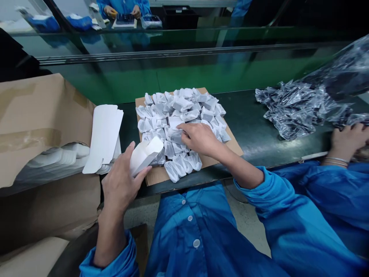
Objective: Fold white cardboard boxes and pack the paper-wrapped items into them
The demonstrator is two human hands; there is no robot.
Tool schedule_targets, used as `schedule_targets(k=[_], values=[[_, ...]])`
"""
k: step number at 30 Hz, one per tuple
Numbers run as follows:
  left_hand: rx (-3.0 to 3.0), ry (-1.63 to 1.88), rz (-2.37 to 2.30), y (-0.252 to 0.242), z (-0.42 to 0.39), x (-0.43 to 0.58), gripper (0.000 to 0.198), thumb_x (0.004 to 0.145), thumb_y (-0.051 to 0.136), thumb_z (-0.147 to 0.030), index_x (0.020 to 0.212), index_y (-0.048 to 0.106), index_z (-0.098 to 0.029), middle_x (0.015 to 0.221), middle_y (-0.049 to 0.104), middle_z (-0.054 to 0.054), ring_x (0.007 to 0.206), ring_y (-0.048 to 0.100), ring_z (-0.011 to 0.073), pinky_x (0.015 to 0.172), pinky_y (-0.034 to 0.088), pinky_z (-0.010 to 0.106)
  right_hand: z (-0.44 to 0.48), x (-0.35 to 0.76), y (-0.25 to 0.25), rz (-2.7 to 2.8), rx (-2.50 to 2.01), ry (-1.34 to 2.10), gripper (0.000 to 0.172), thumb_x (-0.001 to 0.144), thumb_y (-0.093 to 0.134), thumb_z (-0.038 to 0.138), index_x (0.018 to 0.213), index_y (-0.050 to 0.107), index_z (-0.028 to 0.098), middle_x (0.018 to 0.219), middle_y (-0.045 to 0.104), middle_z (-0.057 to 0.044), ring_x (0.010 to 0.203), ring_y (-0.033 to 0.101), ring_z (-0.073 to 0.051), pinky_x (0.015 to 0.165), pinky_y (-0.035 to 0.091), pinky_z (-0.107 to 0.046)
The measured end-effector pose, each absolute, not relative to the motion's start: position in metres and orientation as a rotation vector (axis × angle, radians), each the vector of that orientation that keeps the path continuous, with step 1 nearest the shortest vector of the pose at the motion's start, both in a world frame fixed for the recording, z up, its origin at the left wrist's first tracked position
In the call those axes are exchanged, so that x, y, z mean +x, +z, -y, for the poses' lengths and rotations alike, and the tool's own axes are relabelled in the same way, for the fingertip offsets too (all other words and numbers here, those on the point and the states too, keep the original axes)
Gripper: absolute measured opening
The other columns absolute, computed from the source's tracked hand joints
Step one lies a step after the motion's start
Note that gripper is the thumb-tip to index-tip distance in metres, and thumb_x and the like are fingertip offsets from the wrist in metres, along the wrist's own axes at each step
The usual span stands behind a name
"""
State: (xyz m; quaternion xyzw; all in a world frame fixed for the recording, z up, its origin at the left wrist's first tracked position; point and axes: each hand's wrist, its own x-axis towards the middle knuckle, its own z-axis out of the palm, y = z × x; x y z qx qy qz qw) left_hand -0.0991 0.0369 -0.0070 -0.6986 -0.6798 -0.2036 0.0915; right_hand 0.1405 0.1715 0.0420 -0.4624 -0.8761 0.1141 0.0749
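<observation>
In the head view, my left hand point(119, 177) is closed around a small white carton point(145, 154), held tilted at the near left of the pile. My right hand point(198, 136) reaches over the pile, its thumb and index finger on a white wrapped packet point(174, 123); the other fingers are curled and partly hidden. Several similar small packets in white wrapping point(183, 103) lie heaped on a flat cardboard sheet point(235, 146). A short row of packets point(183, 167) lies at the near edge of this sheet.
Flat white cartons point(103, 132) are stacked at the left by a large cardboard box point(31, 111). Crumpled clear plastic bags point(294, 107) lie on the dark bench point(250, 127). A neighbour's hand point(347, 140) is at the right edge. Another person point(123, 7) works beyond the green partition point(121, 86).
</observation>
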Motion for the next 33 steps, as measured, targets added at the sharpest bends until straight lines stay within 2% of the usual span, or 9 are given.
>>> schedule_targets(k=[2, 5, 12, 14, 16, 19, 23, 28, 33], values=[[-2.085, -0.568, 2.005, -0.006, -0.034, -0.099, 0.075, 0.09, 0.06, -0.047, 0.155, 0.028, -0.025, 0.13, 0.06, 0.015, 0.104, 0.064, 0.0301, 0.064, 0.049, 0.031, -0.165, 0.136, 0.038, 2.602, -1.413, 0.162, 0.035, 0.1, 0.038, 0.027, 0.124, 0.06, 0.017, 0.113, 0.066, -0.01, 0.098, 0.06, -0.021, 0.069, 0.03, -0.028], [-2.109, -0.531, 1.976, -0.005, -0.031, -0.1, 0.06, 0.093, 0.057, -0.046, 0.149, 0.043, -0.03, 0.127, 0.057, 0.015, 0.103, 0.064, 0.0293, 0.059, 0.047, 0.03, -0.161, 0.131, 0.033, 2.715, -1.342, 0.189, 0.032, 0.1, 0.045, 0.033, 0.125, 0.057, 0.017, 0.114, 0.065, -0.01, 0.101, 0.059, -0.023, 0.069, 0.031, -0.028], [-2.157, -0.533, 1.926, 0.0, -0.033, -0.104, 0.038, 0.094, 0.056, -0.037, 0.131, 0.059, -0.028, 0.133, 0.051, 0.014, 0.111, 0.06, 0.0295, 0.062, 0.047, 0.03, -0.167, 0.141, 0.035, 2.632, -1.228, 0.28, 0.024, 0.089, 0.053, 0.022, 0.112, 0.055, 0.013, 0.113, 0.06, -0.009, 0.102, 0.053, -0.021, 0.077, 0.034, -0.029], [-2.176, -0.534, 1.873, 0.001, -0.034, -0.103, 0.036, 0.094, 0.058, -0.037, 0.128, 0.061, -0.027, 0.13, 0.053, 0.013, 0.107, 0.062, 0.0268, 0.062, 0.046, 0.029, -0.164, 0.136, 0.035, 2.787, -1.118, 0.12, 0.023, 0.088, 0.049, 0.014, 0.11, 0.056, 0.012, 0.109, 0.059, -0.011, 0.103, 0.05, -0.022, 0.078, 0.034, -0.03], [-2.197, -0.5, 1.819, 0.004, -0.035, -0.101, 0.039, 0.094, 0.058, -0.04, 0.131, 0.059, -0.028, 0.127, 0.055, 0.011, 0.1, 0.063, 0.0238, 0.06, 0.044, 0.027, -0.162, 0.128, 0.035, 2.932, -0.986, -0.044, 0.034, 0.09, 0.039, 0.006, 0.119, 0.055, 0.014, 0.107, 0.06, -0.012, 0.098, 0.051, -0.022, 0.076, 0.034, -0.031], [-2.203, -0.428, 1.796, 0.01, -0.033, -0.098, 0.044, 0.095, 0.055, -0.04, 0.138, 0.055, -0.032, 0.126, 0.055, 0.01, 0.094, 0.064, 0.0218, 0.056, 0.043, 0.026, -0.165, 0.122, 0.046, 3.029, -0.895, -0.081, 0.036, 0.093, 0.034, 0.004, 0.116, 0.059, 0.015, 0.103, 0.061, -0.014, 0.089, 0.054, -0.02, 0.072, 0.034, -0.031], [-2.234, -0.432, 1.814, 0.016, -0.026, -0.095, 0.04, 0.095, 0.056, -0.035, 0.135, 0.058, -0.036, 0.13, 0.053, 0.01, 0.098, 0.064, 0.0213, 0.054, 0.043, 0.023, -0.164, 0.138, 0.073, 2.502, -1.109, 0.351, 0.009, 0.092, 0.053, 0.018, 0.099, 0.057, 0.014, 0.098, 0.062, -0.008, 0.085, 0.056, -0.015, 0.074, 0.04, -0.027], [-2.302, -0.449, 1.702, 0.017, -0.018, -0.086, 0.045, 0.091, 0.061, -0.021, 0.13, 0.06, -0.044, 0.144, 0.045, 0.007, 0.115, 0.059, 0.0252, 0.055, 0.044, 0.021, -0.118, 0.141, 0.073, 1.619, -0.979, 1.061, 0.033, 0.087, 0.065, 0.047, 0.094, 0.053, 0.017, 0.099, 0.063, -0.004, 0.087, 0.06, -0.011, 0.074, 0.049, -0.023], [-2.264, -0.444, 1.559, 0.021, -0.013, -0.08, 0.063, 0.084, 0.062, -0.005, 0.129, 0.057, -0.048, 0.145, 0.044, 0.006, 0.116, 0.059, 0.0245, 0.065, 0.049, 0.025, -0.094, 0.126, 0.049, 1.644, -1.015, 1.234, 0.028, 0.081, 0.073, 0.035, 0.098, 0.062, 0.015, 0.093, 0.066, -0.003, 0.082, 0.06, -0.009, 0.071, 0.048, -0.019]])
